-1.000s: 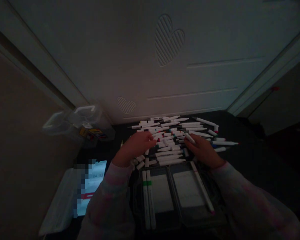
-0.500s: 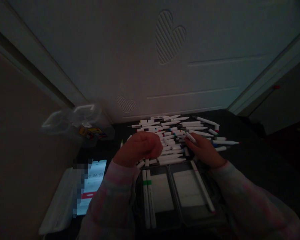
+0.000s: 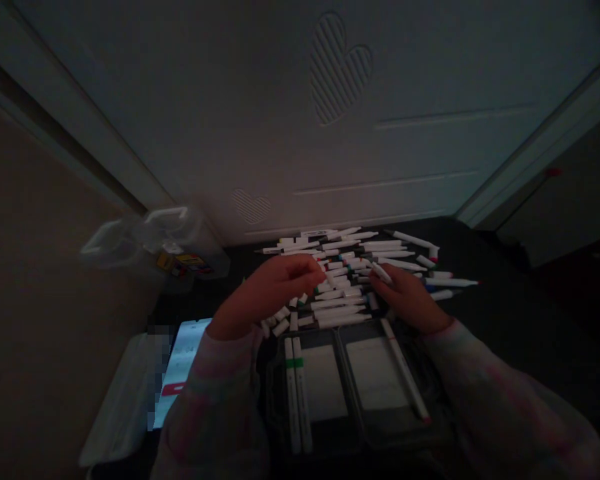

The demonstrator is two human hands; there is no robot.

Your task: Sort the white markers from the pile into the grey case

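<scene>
A heap of white markers and loose caps point(image 3: 343, 311) is spread over the dark tabletop. My left hand point(image 3: 270, 287) is over the heap's left side, thumb and fingers pinched together. A white piece shows at its fingertips, but I cannot tell whether it is held or lies behind them. To the right, my right hand point(image 3: 405, 297) grips a white marker point(image 3: 381, 273), which tilts up to the left. Nearest me, an open two-part case point(image 3: 341, 393) has two green-banded markers point(image 3: 299, 397) in its left half. One red-tipped marker point(image 3: 407, 377) lies slantwise across the right half.
A lit phone point(image 3: 180, 373) lies left of my left sleeve, beside a pale translucent lid or tray point(image 3: 115, 407). Behind them stands a clear plastic box point(image 3: 210, 247) with its lid up. A white panel with heart reliefs point(image 3: 340, 70) rises behind the table.
My left hand has turned and its fingers have uncurled into a pinch, showing more caps beneath. The right hand has stayed in place with its marker.
</scene>
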